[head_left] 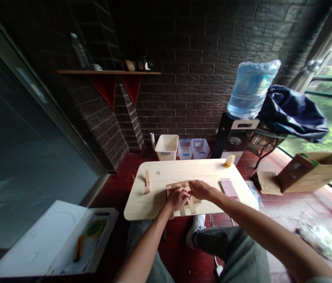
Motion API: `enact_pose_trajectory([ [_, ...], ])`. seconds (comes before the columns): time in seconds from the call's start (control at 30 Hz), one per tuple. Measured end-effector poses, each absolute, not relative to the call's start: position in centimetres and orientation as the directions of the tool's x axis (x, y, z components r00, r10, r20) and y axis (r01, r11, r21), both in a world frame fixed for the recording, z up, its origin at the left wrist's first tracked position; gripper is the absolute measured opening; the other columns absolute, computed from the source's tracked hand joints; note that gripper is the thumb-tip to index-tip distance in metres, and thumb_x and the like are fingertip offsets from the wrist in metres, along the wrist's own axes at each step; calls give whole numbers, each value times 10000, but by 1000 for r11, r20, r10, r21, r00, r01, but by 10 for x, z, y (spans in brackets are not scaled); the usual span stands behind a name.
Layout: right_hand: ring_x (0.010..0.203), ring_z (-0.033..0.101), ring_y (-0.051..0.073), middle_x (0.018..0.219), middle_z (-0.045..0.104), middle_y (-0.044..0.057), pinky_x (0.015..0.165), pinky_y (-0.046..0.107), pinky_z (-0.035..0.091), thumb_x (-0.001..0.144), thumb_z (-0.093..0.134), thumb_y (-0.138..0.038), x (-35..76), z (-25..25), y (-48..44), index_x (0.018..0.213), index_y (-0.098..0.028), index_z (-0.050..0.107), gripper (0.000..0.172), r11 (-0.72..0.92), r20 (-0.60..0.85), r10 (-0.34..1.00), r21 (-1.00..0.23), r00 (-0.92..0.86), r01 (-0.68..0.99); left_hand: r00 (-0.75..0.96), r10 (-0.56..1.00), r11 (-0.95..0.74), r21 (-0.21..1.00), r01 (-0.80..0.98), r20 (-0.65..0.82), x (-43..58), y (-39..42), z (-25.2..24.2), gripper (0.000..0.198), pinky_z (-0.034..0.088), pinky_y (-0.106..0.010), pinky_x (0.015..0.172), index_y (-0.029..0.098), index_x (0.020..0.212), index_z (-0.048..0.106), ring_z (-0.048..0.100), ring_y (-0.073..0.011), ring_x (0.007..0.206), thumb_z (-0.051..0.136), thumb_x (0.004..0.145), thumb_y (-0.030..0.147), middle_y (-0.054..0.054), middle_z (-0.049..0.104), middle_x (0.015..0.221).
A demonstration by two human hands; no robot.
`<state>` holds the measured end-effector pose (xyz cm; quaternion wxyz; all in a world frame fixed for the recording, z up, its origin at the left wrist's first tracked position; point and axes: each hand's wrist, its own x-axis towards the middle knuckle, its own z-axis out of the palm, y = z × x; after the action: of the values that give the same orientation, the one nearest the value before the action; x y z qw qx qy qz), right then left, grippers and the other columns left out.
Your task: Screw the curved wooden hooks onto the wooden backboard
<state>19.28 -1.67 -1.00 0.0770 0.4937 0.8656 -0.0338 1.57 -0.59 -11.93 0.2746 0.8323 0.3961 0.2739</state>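
Observation:
A slatted wooden piece (182,211), made of light strips joined to a crossbar, lies at the near edge of the pale table (133,204). My left hand (178,199) rests over its slats, fingers closed in a pinch near the middle. Close beside it, my right hand (200,190) is curled closed above the crossbar. Something small and dark bluish shows between the two hands, too small to name. Whatever either hand grips is hidden by the fingers.
On the table are a separate wooden bar (147,181), a few small dark screw-like pieces (158,173), a yellow-based clear container (229,161) and a pinkish booklet (229,188). An open white case (74,236) with tools sits at the left. Bins (167,147) stand behind the table.

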Motion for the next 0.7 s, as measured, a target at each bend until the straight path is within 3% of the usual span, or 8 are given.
enact_pose_trajectory([
  [0.13, 968, 698, 263, 1092, 714, 144, 758, 294, 517, 871, 653, -400, 191, 4, -22, 1190, -120, 593, 429, 567, -175, 804, -64, -568, 821, 534, 801, -545, 698, 465, 271, 17, -6, -119, 123, 525, -317, 915, 195, 842, 748, 647, -181, 998, 629, 818, 176, -62, 683, 1076],
  [0.23, 931, 707, 267, 1031, 725, 130, 707, 305, 517, 892, 595, -260, 191, 9, -26, 1154, -161, 609, 281, 562, -165, 814, -21, -557, 827, 542, 795, -556, 688, 467, 274, 18, -6, -118, 127, 519, -315, 919, 198, 841, 746, 645, -175, 982, 619, 838, 192, -57, 682, 1055],
  [0.37, 941, 702, 270, 1027, 724, 151, 729, 329, 522, 915, 518, -166, 193, 2, -29, 1182, -140, 608, 283, 622, -147, 776, 12, -614, 783, 546, 802, -551, 653, 520, 242, 19, -5, -117, 137, 512, -325, 920, 193, 779, 742, 644, -181, 953, 616, 833, 193, -64, 678, 1021],
  [0.57, 921, 709, 274, 987, 733, 176, 738, 312, 523, 930, 565, -343, 194, -3, -23, 1085, -101, 652, 300, 486, -186, 857, -19, -480, 874, 536, 811, -543, 642, 542, 234, 18, -2, -120, 151, 527, -338, 915, 203, 818, 755, 650, -200, 991, 605, 837, 221, -70, 682, 1100],
  [0.7, 932, 713, 275, 1005, 732, 179, 753, 304, 527, 901, 601, -357, 190, 13, -26, 1058, -109, 674, 303, 455, -210, 867, -34, -452, 890, 536, 811, -539, 655, 529, 235, 20, -3, -120, 156, 532, -340, 918, 194, 858, 755, 651, -195, 1000, 603, 823, 191, -72, 685, 1104],
])
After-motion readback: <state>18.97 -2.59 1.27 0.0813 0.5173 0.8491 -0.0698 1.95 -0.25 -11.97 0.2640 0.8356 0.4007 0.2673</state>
